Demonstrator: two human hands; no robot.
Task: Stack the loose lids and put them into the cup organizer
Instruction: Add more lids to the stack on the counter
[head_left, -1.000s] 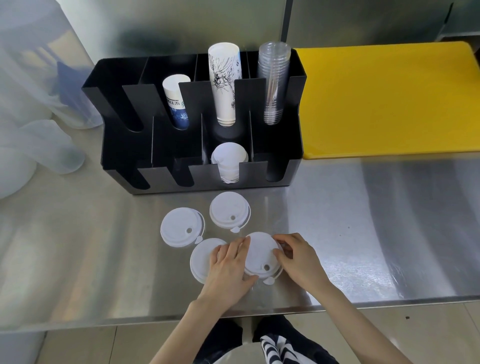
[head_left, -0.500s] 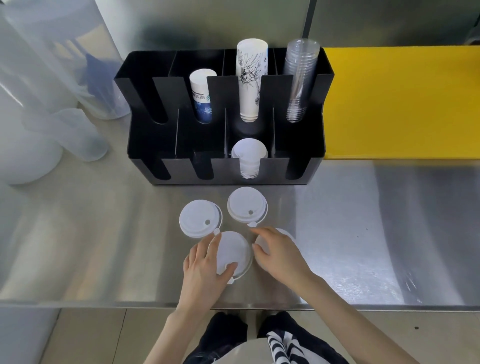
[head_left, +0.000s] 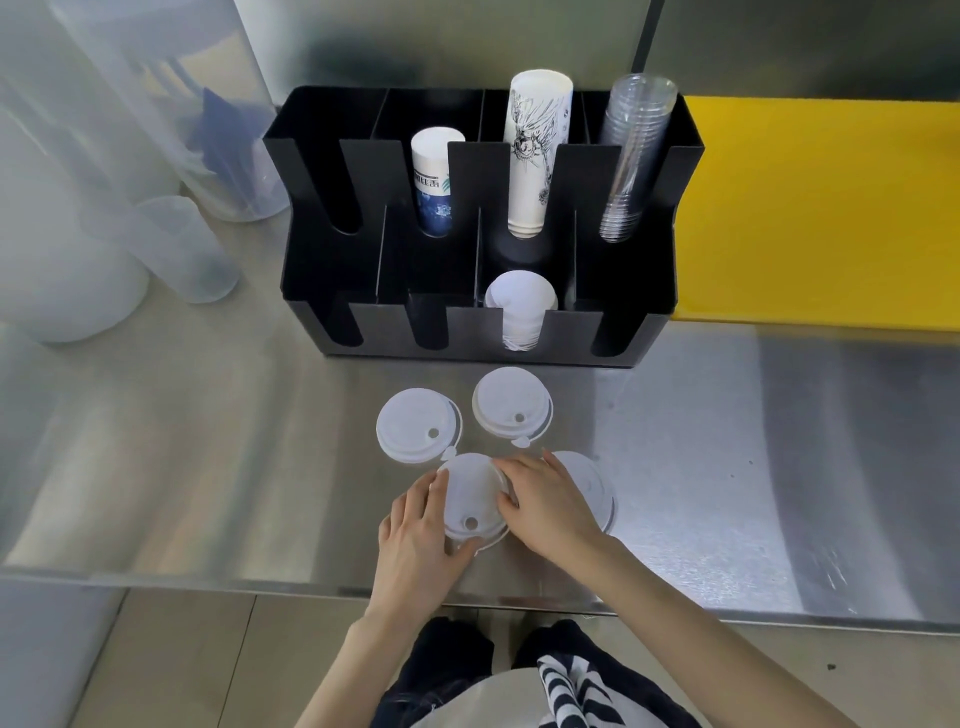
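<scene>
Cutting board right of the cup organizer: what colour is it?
Plain bright yellow cutting board, seen clearly in the head view.

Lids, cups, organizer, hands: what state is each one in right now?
Near lid: flat on counter, gripped by both hands.
Right lid: flat, partly under right hand.
Two far lids: loose, untouched.
Lid stack: in organizer, front slot.
Left hand: on near lid.
Cup stacks: in back slots.

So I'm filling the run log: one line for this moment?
left hand + right hand: on near lid | loose lids: four | organizer: lids not added
</scene>
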